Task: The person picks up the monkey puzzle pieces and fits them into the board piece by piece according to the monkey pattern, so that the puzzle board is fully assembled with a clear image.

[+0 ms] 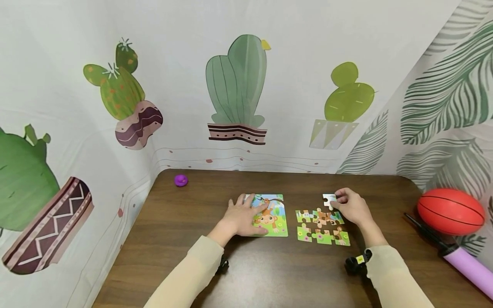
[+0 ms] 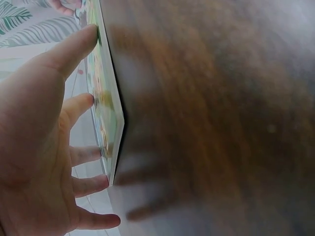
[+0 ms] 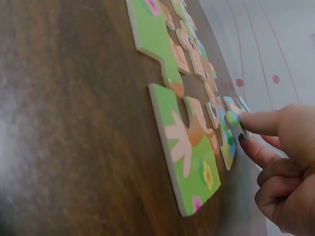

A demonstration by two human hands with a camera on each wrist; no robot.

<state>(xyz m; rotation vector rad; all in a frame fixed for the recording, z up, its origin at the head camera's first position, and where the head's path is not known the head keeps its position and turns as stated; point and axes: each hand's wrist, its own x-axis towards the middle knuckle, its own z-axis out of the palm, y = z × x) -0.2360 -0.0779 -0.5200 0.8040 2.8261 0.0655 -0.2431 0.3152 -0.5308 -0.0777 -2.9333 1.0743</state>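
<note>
My left hand (image 1: 240,218) rests on a picture board (image 1: 278,222) showing a cartoon monkey. Its fingers are spread, and in the left wrist view the thumb and several fingertips touch the board's face and edge. To the right lie loose jigsaw pieces of a similar monkey picture in two rows, among them a green corner piece (image 3: 189,169) with a hand and flowers. Above these rows my right hand (image 1: 352,207) pinches a pale puzzle piece (image 1: 328,199) between thumb and forefinger. Whether that piece is lifted or lies on the table, I cannot tell.
A small purple object (image 1: 181,180) sits at the back left of the brown table (image 1: 185,214). On the right are a red ball (image 1: 450,211) and a purple-and-black pump-like tube (image 1: 467,265). A cactus-print cloth (image 1: 177,107) hangs behind.
</note>
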